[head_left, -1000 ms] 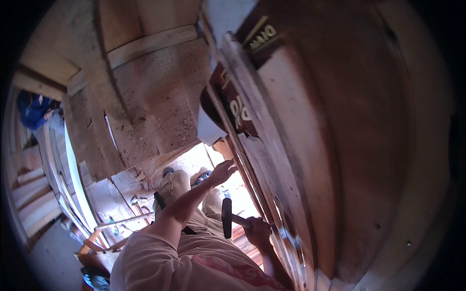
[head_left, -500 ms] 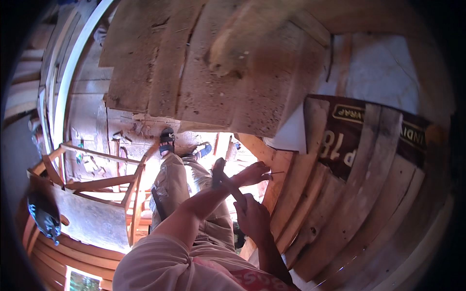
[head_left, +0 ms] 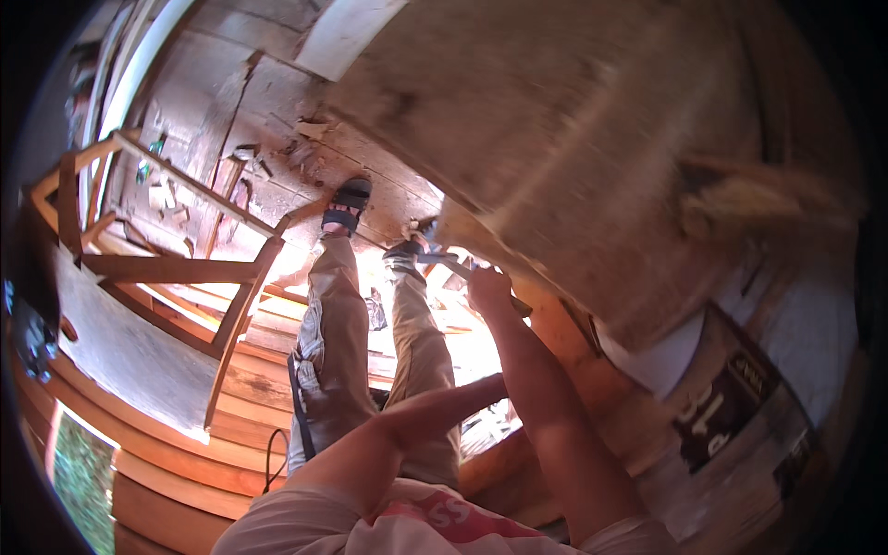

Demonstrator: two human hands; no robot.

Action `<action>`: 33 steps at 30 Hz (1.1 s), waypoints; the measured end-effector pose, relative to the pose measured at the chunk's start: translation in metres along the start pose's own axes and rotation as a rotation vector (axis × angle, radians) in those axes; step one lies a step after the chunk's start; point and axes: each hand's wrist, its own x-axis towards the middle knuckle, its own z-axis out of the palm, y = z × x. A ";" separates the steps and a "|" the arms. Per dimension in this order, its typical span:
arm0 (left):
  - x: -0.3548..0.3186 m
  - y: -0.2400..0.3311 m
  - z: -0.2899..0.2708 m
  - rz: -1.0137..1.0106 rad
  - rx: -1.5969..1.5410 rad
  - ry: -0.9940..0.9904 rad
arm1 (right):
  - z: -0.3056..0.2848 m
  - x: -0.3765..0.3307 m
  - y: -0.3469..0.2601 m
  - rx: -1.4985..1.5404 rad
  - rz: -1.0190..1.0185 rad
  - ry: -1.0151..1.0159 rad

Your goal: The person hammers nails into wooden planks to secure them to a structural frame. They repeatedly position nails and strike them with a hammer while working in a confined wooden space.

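Note:
My right hand point(head_left: 490, 289) is closed around the handle of a hammer point(head_left: 457, 266), held out ahead of me with its head toward the left, over the lit gap near my foot. The handle's other end sticks out past the hand on the right. My left forearm point(head_left: 444, 404) reaches across and passes under my right forearm. My left hand and its fingers are hidden there, beside the wooden boards on the right.
A wooden frame point(head_left: 176, 270) stands at the left. A broad rough board point(head_left: 555, 120) fills the top, and slatted boards point(head_left: 250, 393) lie below the frame. My sandalled foot point(head_left: 348, 205) stands near scattered wood scraps point(head_left: 166, 196). A dark printed sheet point(head_left: 721, 407) is at the right.
The view has turned. My right hand has swung the hammer farther forward, away from my body. My left hand, which held a thin nail against the wood, has gone behind my right forearm.

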 end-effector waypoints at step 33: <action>-0.039 0.015 0.013 -0.052 0.144 0.086 | 0.060 0.018 0.069 0.083 0.353 -0.084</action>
